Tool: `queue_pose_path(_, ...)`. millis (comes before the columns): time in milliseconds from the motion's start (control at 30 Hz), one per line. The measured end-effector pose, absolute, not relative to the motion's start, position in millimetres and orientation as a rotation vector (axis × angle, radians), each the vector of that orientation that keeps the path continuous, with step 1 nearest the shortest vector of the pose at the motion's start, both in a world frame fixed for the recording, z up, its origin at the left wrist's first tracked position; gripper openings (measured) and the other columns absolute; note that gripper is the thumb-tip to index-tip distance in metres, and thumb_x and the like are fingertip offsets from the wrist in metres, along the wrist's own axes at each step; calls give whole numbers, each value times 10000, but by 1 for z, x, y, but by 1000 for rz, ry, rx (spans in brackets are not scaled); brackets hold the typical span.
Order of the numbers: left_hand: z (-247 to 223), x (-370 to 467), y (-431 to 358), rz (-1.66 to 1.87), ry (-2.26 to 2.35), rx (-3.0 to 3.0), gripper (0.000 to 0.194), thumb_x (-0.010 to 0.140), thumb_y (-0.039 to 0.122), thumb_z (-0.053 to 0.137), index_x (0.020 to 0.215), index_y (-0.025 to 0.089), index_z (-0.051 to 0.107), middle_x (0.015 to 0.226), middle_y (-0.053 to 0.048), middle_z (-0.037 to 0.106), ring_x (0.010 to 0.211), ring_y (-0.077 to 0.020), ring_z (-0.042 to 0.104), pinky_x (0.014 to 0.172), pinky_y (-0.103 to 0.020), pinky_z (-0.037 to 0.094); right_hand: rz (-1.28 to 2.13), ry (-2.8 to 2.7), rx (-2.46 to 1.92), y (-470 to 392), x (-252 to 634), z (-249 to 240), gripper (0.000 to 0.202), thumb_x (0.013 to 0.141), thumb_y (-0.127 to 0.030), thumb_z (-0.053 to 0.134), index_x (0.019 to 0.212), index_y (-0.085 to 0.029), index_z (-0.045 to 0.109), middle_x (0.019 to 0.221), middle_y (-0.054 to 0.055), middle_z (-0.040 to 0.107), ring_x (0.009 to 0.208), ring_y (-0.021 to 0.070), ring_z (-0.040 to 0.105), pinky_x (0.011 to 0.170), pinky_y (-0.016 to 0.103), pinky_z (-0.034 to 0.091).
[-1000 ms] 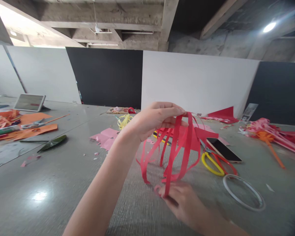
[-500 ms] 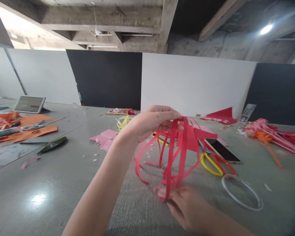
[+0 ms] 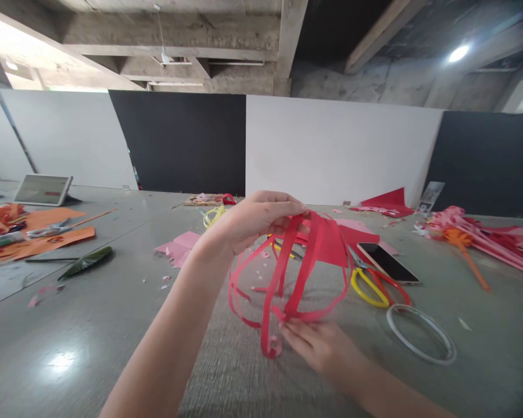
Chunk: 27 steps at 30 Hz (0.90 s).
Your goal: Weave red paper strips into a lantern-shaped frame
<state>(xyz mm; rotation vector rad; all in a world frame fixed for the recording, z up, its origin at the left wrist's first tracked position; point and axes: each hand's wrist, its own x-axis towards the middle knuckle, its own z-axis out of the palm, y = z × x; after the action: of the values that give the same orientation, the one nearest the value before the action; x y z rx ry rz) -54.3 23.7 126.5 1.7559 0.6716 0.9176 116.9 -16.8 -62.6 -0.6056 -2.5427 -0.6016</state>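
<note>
My left hand (image 3: 257,217) pinches the gathered top of a cage of red paper strips (image 3: 305,270), which curve outward and down like a lantern. Low on its near side, the closed fingertips of my right hand (image 3: 320,343) grip the strips where they meet a crosswise band. One loose strip end (image 3: 265,334) hangs just left of those fingers, its tip curled up with a small pale pink piece on it. Behind the cage lie red paper sheets (image 3: 333,244) and a yellow cutter, partly hidden by the strips.
Right of the cage are yellow-and-red-handled scissors (image 3: 368,288), a phone (image 3: 387,262) and a roll of clear tape (image 3: 421,334). Pink paper (image 3: 178,247) and a green leaf shape (image 3: 87,261) lie left. Farther out are orange paper (image 3: 65,239), a tablet (image 3: 43,190) and pink strips (image 3: 479,229).
My right hand has let go of the curled strip end and moved up to grip the strips at the band. The cage has shifted slightly left with my left hand still on top.
</note>
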Motion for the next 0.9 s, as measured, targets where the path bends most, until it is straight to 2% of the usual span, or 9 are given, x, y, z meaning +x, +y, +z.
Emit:
queue_pose_path(67,127,-54,23,913,687,1753,151,765,221,510,810,114,607,847,-60,614,745,-112,566,737,-255,427,-619,-2598,-647,-15,114,-64,380,755,30,352,1060,-75,553,1061,121,619,885,189,602,631,274,491)
queue_pose_path(133,126,-53,23,908,700,1752,146,764,219,511,802,114,605,852,-61,613,743,-113,567,732,-255,428,-614,-2636,-772,-13,111,-67,402,706,28,415,1073,-72,543,1056,138,614,811,207,622,575,290,491)
queue_pose_path(233,126,-53,22,897,701,1751,137,760,223,518,783,118,602,837,-56,612,754,-121,570,741,-264,427,-606,-2643,-915,-9,108,-73,397,656,7,495,1035,-87,566,899,129,655,612,208,625,470,305,460)
queue_pose_path(333,125,-53,22,883,707,1752,138,761,227,517,778,119,600,822,-53,611,758,-125,572,741,-268,426,-589,-2615,-942,-5,108,-76,293,694,-12,503,945,-126,605,766,78,655,550,175,603,452,278,436)
queue_pose_path(500,123,-53,26,903,721,1744,131,753,224,529,794,122,601,827,-51,608,756,-119,566,718,-250,421,-491,-2522,-976,-2,117,-74,252,793,-52,425,888,-187,615,922,38,627,613,123,606,526,237,461)
queue_pose_path(600,122,-53,29,956,728,1684,103,740,201,542,795,127,588,811,-42,604,735,-109,564,712,-246,419,-275,-2379,-942,-5,123,-62,268,824,-87,390,858,-201,629,951,45,606,638,117,607,550,231,468)
queue_pose_path(767,119,-51,33,1063,793,1626,71,666,96,577,717,140,555,705,6,568,669,-83,543,645,-211,403,226,-2099,-909,-11,129,-28,169,790,-161,485,798,-220,643,750,10,633,669,131,596,609,236,464)
queue_pose_path(900,112,-46,38,1014,825,1704,57,634,76,565,636,133,566,689,7,561,653,-82,520,627,-209,389,408,-1824,-1071,-12,133,-12,102,760,-229,533,743,-226,634,694,-4,638,605,135,563,528,231,432)
